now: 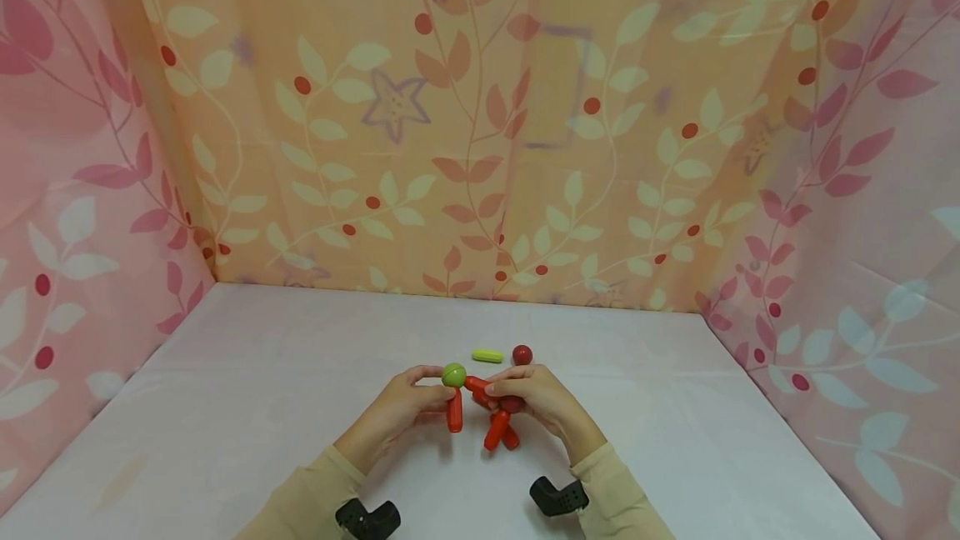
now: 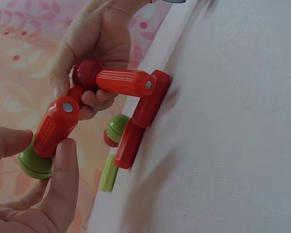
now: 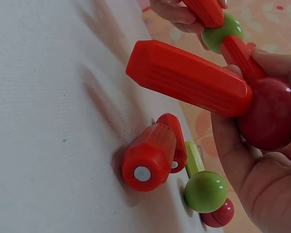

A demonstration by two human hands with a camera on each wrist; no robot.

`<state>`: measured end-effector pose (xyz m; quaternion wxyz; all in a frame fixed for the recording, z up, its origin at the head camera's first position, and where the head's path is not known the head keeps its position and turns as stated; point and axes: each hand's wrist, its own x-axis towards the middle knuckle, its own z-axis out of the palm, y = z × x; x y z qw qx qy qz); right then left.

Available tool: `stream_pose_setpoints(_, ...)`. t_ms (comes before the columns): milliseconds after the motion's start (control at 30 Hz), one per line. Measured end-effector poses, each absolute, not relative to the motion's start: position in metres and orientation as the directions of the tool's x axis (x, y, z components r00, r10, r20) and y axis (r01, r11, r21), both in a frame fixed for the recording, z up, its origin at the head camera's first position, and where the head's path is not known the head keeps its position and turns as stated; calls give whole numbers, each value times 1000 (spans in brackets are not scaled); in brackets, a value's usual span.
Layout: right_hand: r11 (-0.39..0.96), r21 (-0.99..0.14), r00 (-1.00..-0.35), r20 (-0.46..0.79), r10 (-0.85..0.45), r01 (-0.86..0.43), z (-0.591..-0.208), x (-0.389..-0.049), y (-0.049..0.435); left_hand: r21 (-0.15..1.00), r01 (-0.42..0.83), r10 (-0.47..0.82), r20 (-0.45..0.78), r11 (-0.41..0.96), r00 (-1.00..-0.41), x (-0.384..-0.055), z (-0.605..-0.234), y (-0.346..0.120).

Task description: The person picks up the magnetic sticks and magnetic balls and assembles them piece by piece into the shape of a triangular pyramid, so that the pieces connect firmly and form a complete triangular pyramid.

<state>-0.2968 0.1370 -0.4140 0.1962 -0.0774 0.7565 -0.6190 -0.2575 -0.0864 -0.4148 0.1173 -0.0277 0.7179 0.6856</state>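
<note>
My left hand (image 1: 405, 408) pinches a red magnetic rod (image 2: 56, 127) between thumb and fingers. One end of that rod joins a glossy green ball (image 3: 224, 33). Another red rod (image 3: 240, 57) runs from the green ball to a dark red ball (image 3: 271, 114), forming one chain. My right hand (image 1: 546, 398) grips this chain around the dark red ball and the connecting rod. From the dark red ball a further red rod (image 3: 189, 78) sticks out freely, its metal tip showing in the left wrist view. Fingertips behind the balls are partly hidden.
Two loose red rods (image 3: 149, 158) lie on the white tabletop (image 1: 262, 373) below the hands. Farther back are a yellow-green rod (image 1: 487, 355), a red ball (image 1: 522, 354) and another green ball (image 3: 206, 191). Patterned cloth (image 1: 450, 148) encloses the table's back and sides.
</note>
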Motion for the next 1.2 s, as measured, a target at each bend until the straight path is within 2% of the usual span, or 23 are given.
stream_pose_setpoints(333, 210, -968, -903, -211, -374, 140, -413, -296, 138, 972, -216, 116, -227, 95, -967, -257, -410, -85)
stream_pose_setpoints(633, 193, -970, -883, -215, -418, 145, -416, -295, 135, 970, -233, 182, -241, 64, -953, -263, -417, -84)
stream_pose_setpoints(967, 193, -969, -875, -226, -428, 155, -416, -293, 134, 967, -243, 171, -253, 75, -952, -264, -419, -82)
stream_pose_setpoints(1200, 137, -976, -851, -214, -480, 168, -416, -296, 135, 968, -244, 99, -250, 62, -963, -265, -421, -84)
